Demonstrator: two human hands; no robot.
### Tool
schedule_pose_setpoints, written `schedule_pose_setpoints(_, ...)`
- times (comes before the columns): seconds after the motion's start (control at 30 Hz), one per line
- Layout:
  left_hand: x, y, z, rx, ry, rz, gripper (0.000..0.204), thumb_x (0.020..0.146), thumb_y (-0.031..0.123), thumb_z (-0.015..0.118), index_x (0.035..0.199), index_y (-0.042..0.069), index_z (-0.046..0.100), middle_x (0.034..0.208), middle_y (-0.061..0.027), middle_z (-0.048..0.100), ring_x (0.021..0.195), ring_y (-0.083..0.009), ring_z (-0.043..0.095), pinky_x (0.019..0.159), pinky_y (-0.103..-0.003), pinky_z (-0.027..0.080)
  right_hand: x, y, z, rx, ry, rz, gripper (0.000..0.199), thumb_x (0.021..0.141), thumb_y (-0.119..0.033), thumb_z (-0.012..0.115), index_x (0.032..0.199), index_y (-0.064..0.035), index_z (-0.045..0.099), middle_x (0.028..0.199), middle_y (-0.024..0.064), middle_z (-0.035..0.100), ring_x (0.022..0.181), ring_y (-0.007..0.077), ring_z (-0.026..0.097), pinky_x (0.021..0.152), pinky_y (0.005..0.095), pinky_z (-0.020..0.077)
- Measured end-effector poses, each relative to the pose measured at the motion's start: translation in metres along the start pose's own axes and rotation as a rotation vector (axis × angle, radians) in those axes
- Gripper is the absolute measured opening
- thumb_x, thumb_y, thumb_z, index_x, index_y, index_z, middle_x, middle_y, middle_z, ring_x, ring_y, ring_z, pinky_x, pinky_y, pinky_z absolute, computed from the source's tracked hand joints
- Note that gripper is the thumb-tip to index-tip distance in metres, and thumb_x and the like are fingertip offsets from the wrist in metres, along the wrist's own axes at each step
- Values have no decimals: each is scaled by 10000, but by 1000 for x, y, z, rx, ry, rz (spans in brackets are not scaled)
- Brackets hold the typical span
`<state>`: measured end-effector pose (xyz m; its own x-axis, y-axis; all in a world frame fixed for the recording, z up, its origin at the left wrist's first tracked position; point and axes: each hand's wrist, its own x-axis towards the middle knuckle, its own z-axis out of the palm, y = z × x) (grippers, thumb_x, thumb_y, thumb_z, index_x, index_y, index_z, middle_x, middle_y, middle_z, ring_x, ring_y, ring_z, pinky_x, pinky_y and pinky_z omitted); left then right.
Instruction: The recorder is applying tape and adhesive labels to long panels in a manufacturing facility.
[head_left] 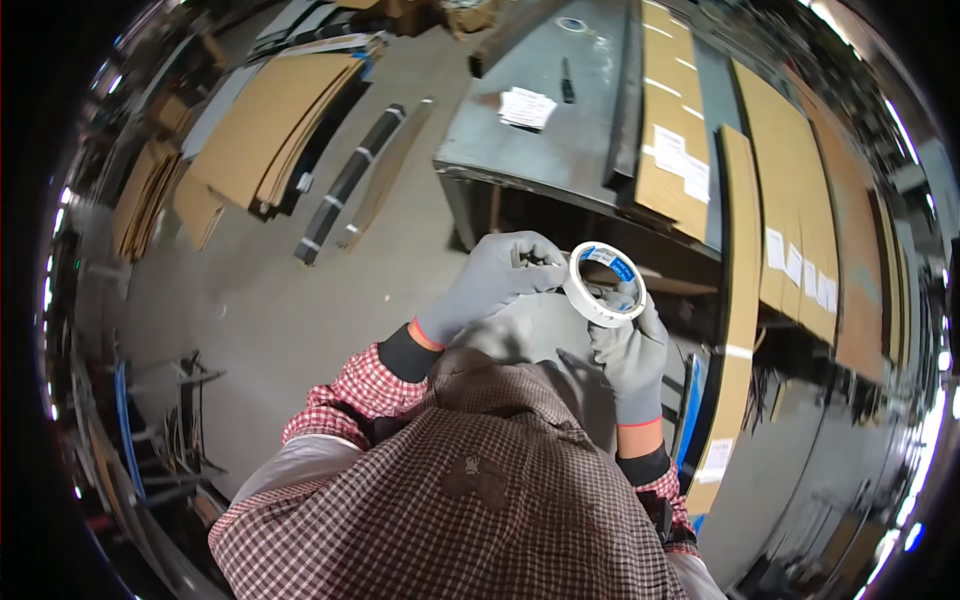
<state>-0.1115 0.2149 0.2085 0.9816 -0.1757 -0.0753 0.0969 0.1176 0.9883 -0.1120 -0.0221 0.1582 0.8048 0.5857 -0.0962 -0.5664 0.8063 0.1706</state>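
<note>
A roll of white tape (pixel 590 305) with a blue-printed inner core is tilted in front of my body. My right hand (pixel 632 352), in a grey glove, grips the roll from its lower right, with fingers reaching into the ring. The fingers of my left hand (pixel 492 282), also gloved in grey, are closed in a pinch on the tape at the roll's left edge. A small pale bit shows at those fingertips; whether it is the loose end I cannot tell.
Ahead stands a grey metal table (pixel 480 140) bearing a stack of white labels (pixel 527 108), a slim black tool (pixel 567 80) and another tape roll (pixel 571 24). Long cardboard packages (pixel 668 100) lie along its right. Cardboard sheets (pixel 265 120) and a dark strapped bundle (pixel 350 185) are at left.
</note>
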Motion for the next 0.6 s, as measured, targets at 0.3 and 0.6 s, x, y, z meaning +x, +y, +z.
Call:
schedule_pose_setpoints(0.3, 44, -67, 106, -486, -579, -451, 257, 884, 243, 699, 922, -2, 634, 781, -43, 646, 710, -78, 580, 642, -209, 463, -110, -78, 20, -2365, 242, -652, 481, 710, -131, 831, 1139, -17, 645, 1202, 98, 631, 1147, 221, 593, 871, 313, 527)
schedule_pose_setpoints(0.6, 134, -101, 272, -60, -565, -226, 175, 921, 163, 618, 946, -9, 637, 724, 4, 618, 642, -58, 541, 594, -202, 442, -150, -310, 105, -1601, 498, 221, 377, 798, -112, 744, 1135, 43, 675, 948, 93, 720, 793, 155, 663, 755, 293, 550)
